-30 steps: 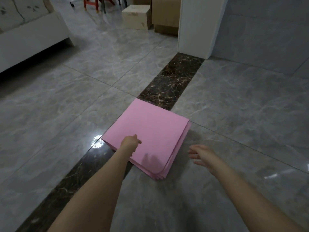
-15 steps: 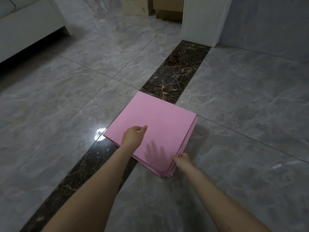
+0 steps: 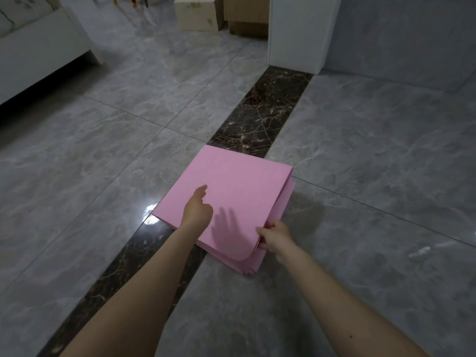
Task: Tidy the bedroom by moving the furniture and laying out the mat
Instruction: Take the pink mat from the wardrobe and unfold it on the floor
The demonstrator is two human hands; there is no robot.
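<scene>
Pink folded mat [image 3: 231, 186] — right hand [image 3: 275, 237] grip pinching corner, left hand [image 3: 197, 211] released above.

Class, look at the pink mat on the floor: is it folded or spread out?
Folded. The pink mat lies as a compact square with stacked layers showing along its right edge, where the right hand grips them.

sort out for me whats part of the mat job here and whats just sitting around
Part of the job:
- folded pink mat on the floor
- right hand, pinching the mat's layered edge
- left hand, over the mat's top

Just lying about:
- cardboard boxes
- white sofa
- white pillar
</scene>
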